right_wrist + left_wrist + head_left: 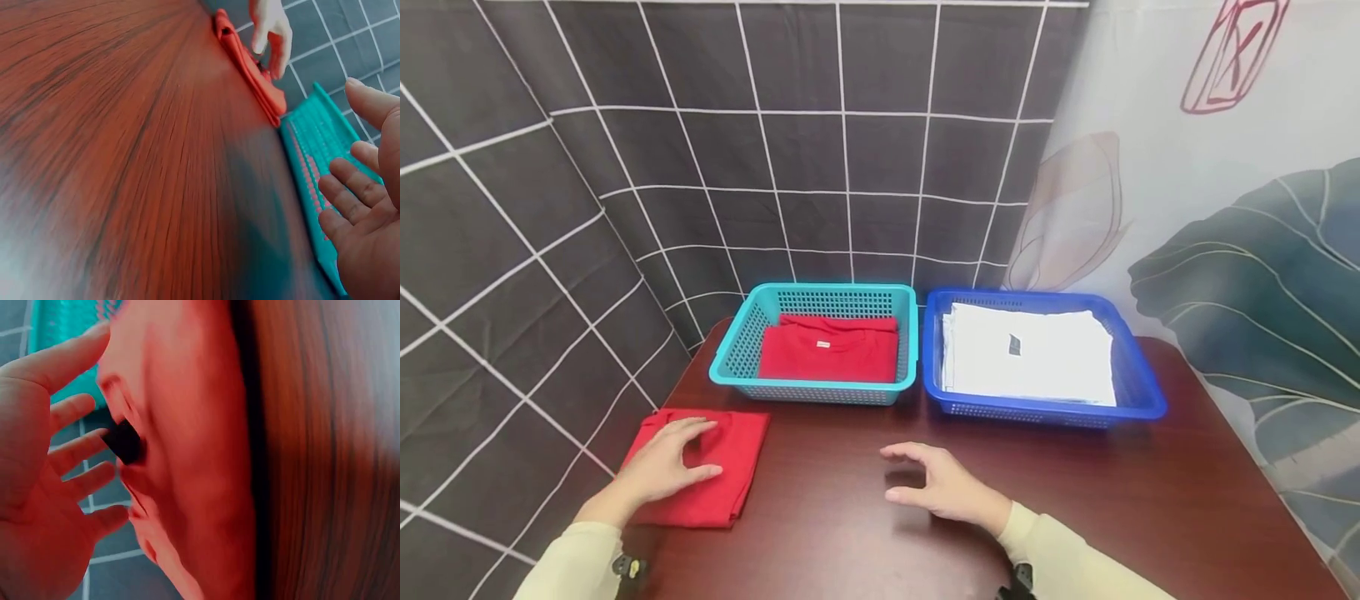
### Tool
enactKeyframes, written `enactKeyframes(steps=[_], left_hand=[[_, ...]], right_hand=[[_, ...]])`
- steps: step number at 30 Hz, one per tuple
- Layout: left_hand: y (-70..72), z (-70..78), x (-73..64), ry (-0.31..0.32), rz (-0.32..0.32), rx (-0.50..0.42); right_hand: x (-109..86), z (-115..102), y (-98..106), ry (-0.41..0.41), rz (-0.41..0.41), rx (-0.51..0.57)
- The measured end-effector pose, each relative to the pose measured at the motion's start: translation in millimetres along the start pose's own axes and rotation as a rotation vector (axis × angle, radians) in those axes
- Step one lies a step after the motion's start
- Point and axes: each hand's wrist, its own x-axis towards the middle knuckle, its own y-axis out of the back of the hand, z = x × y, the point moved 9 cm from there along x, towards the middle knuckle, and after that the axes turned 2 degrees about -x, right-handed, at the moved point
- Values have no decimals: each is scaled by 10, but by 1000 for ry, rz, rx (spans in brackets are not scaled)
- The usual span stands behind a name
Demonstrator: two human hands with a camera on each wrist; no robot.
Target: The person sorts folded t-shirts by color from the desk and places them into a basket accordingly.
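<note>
- Left hand [662,467], wide, empty, over folded red garment [735,454].
- Beyond, between hands: teal basket [820,387]; red shirt [827,362], label [823,344] unreadable.
- Right hand [951,487], wide, empty.
- Beyond it: blue basket [1131,367], white fabric [1060,358], dark mark [1015,344].
- Further right: red "X" [1238,55].

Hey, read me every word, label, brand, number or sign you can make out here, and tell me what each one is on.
"X": a red, X-like sign drawn on the pale backdrop.
White label on the red shirt in the teal basket: too small to read.
Dark mark on the white stack: too small to read.
Black patch on the folded red cloth: no readable text.
</note>
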Motion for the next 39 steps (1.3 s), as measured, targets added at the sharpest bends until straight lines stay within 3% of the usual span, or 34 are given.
enactKeyframes(steps=[5, 9, 15, 23, 32, 39], left_hand=[[-86, -156, -13, 44, -125, 67], [-169, -223, -39, 94, -193, 105], [-219, -275, -67, 112, -175, 105], [-240, -287, -99, 113, -128, 86], [-368, -61, -56, 94, -117, 120], [-551, 352, 93, 97, -161, 106]], right_hand=[[147, -204, -123, -11, -33, 65], [214, -140, -268, -32, -64, 61], [277, 59, -440, -30, -93, 67], [322, 120, -485, -50, -101, 26], [334, 114, -489, -52, -95, -10], [353, 108, -376, -26, -33, -170]])
